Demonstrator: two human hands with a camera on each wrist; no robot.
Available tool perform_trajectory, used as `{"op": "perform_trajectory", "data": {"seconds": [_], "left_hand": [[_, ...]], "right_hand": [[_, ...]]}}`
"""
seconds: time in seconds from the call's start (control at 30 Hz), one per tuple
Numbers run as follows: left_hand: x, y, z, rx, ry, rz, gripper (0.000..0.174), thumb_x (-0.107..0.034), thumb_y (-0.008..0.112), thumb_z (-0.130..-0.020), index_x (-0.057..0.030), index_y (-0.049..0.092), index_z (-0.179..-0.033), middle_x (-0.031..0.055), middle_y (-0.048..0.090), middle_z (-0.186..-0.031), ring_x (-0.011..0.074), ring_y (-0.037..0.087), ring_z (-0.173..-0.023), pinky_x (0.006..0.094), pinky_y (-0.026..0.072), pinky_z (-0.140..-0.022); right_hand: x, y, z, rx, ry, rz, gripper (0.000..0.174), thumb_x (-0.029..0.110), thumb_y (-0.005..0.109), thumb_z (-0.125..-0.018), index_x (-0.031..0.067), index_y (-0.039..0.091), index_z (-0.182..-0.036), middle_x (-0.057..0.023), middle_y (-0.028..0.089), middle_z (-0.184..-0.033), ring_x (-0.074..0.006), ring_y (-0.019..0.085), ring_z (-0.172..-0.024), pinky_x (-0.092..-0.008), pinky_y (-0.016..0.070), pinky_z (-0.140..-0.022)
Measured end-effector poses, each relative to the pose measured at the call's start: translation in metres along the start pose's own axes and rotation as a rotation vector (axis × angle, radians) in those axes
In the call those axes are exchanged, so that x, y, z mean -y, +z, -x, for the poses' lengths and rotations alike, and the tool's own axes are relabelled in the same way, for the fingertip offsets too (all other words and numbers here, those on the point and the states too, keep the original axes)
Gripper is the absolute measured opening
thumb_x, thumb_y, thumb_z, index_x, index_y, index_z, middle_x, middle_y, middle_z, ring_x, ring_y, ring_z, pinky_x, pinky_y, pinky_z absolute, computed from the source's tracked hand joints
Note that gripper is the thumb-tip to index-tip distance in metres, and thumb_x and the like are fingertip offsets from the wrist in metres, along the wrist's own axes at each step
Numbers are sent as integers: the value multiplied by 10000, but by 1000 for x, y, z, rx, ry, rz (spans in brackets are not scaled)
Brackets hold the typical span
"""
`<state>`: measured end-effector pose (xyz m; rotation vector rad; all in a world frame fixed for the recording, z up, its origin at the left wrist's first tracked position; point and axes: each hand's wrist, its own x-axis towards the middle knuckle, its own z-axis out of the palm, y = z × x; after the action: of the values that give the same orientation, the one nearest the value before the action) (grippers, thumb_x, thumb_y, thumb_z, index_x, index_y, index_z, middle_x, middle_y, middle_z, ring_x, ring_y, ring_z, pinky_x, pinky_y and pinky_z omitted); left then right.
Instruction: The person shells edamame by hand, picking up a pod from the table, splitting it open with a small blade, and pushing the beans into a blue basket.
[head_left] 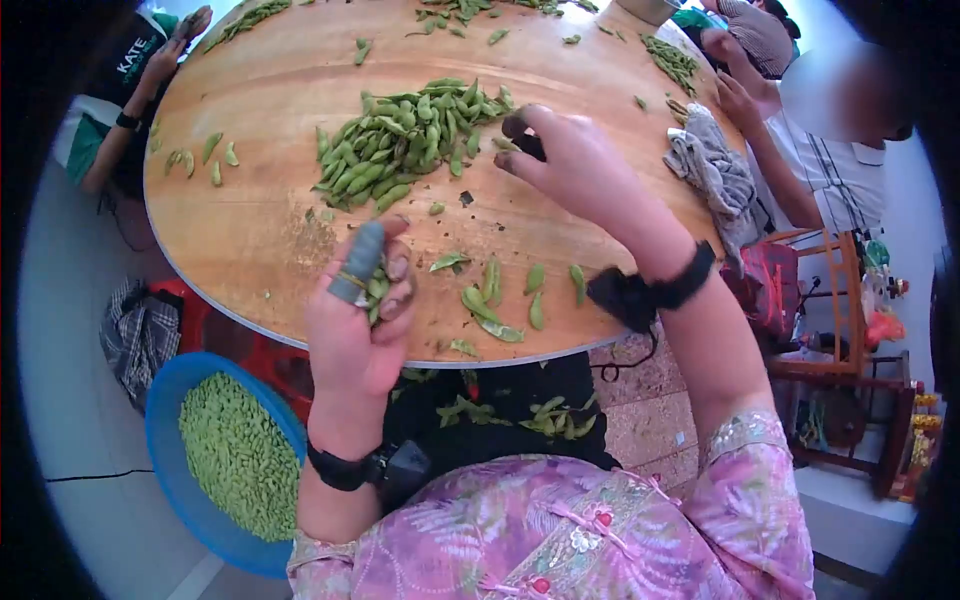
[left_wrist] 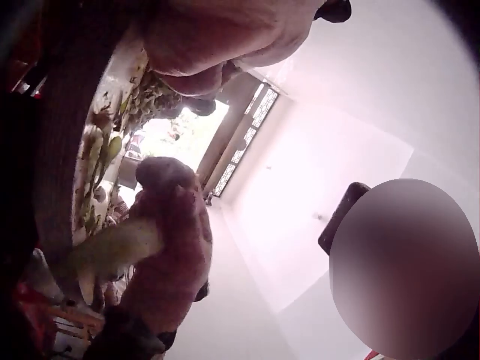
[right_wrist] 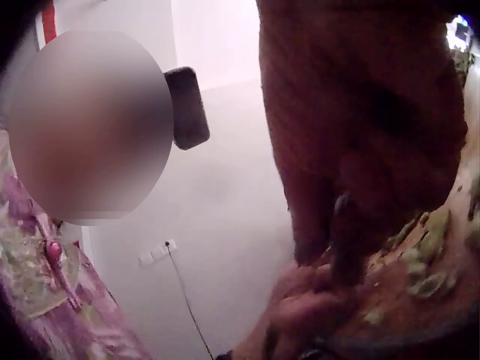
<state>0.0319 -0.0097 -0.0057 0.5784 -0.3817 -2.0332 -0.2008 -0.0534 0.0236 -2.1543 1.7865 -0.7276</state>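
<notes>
In the head view, my left hand (head_left: pixel 360 335) is over the table's near edge, fingers curled round green soybeans (head_left: pixel 376 290). A grey-green cover (head_left: pixel 360 262) with a band wraps one of its fingers. My right hand (head_left: pixel 590 170) reaches to the right side of a heap of soybean pods (head_left: pixel 400 140). Its thumb and forefinger are spread, with a pod (head_left: pixel 505 144) lying at the gap; the fingertips are dark. The left wrist view shows the right hand (left_wrist: pixel 169 240) beyond a blurred pale green shape. Dark in the right wrist view, the right hand (right_wrist: pixel 360 127) overlaps the left hand (right_wrist: pixel 300 307).
Loose pods (head_left: pixel 490 300) lie along the near edge of the wooden table (head_left: pixel 270 130). A blue tub (head_left: pixel 165 440) of shelled beans stands below left. Pod shells (head_left: pixel 555 418) are on the dark lap cloth. A grey cloth (head_left: pixel 715 165) hangs at the right edge; other people sit around.
</notes>
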Motion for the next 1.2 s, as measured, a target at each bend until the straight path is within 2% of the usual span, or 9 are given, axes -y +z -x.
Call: {"op": "perform_trajectory", "data": {"seconds": [0.07, 0.2, 0.3, 0.33, 0.43, 0.47, 0.77, 1.1, 1.2], "left_hand": [[4, 7, 2, 8, -11, -13, 229, -169, 481, -919, -5, 537, -1069, 8, 480, -727, 33, 387, -513, 136, 221, -372], [7, 14, 1, 7, 24, -97, 223, -128, 544, -887, -27, 554, -1086, -15, 493, -700, 17, 384, -510, 133, 225, -383], [10, 22, -1, -28, 33, -156, 265, -126, 551, -884, -33, 543, -1132, -31, 487, -700, 10, 381, -514, 131, 230, -393], [11, 23, -2, 22, 1, -133, 266, -121, 555, -881, -35, 550, -1132, -34, 496, -711, 7, 385, -519, 130, 237, -399], [18, 19, -6, 146, -32, -114, 236, -110, 568, -871, -37, 578, -1095, -26, 532, -748, 3, 398, -533, 131, 248, -407], [20, 17, -7, 219, -29, -110, 205, -103, 576, -864, -38, 598, -1057, -16, 560, -774, 1, 407, -541, 132, 253, -410], [29, 24, -10, 67, 135, -186, 116, -81, 617, -828, -28, 634, -930, 38, 630, -848, 3, 429, -534, 133, 254, -423], [38, 39, -10, 64, 191, -328, 114, -97, 613, -836, -20, 619, -920, 41, 614, -869, 9, 432, -542, 141, 264, -428], [39, 39, -12, 122, 190, -309, 116, -98, 606, -839, -10, 611, -915, 44, 598, -879, 11, 427, -539, 144, 287, -440]], "right_hand": [[-12, 9, -15, 56, 16, 381, 240, 226, 605, -797, 14, 585, -909, -168, 628, -764, -320, 619, -737, -398, 476, -637], [9, 3, -2, 112, -55, 316, 251, 231, 608, -805, 6, 582, -914, -119, 613, -679, -240, 606, -635, -342, 461, -564], [26, -5, 18, 460, 328, -818, 185, 215, 618, -809, 31, 601, -823, 20, 507, -607, -46, 435, -459, -196, 340, -404], [29, -5, 24, 461, 326, -825, 185, 215, 618, -809, 31, 601, -823, 20, 507, -607, -46, 435, -459, -196, 340, -404], [30, -1, 39, 642, 515, -1368, 111, 164, 575, -848, 61, 582, -889, 46, 468, -583, -14, 345, -391, -171, 227, -332], [30, -2, 42, 644, 515, -1375, 111, 164, 575, -848, 61, 582, -889, 46, 468, -583, -14, 345, -391, -171, 227, -332], [34, -8, 60, 584, 343, -1225, 217, 196, 447, -926, 26, 541, -828, 27, 515, -640, -36, 423, -509, -196, 342, -467], [25, -13, 62, 560, 281, -1322, 180, 164, 440, -921, 39, 550, -852, 22, 517, -645, -21, 402, -490, -181, 316, -444], [22, -11, 64, 638, 394, -1553, 162, 158, 448, -917, 48, 557, -870, 21, 514, -640, -19, 381, -470, -174, 293, -424]]}}
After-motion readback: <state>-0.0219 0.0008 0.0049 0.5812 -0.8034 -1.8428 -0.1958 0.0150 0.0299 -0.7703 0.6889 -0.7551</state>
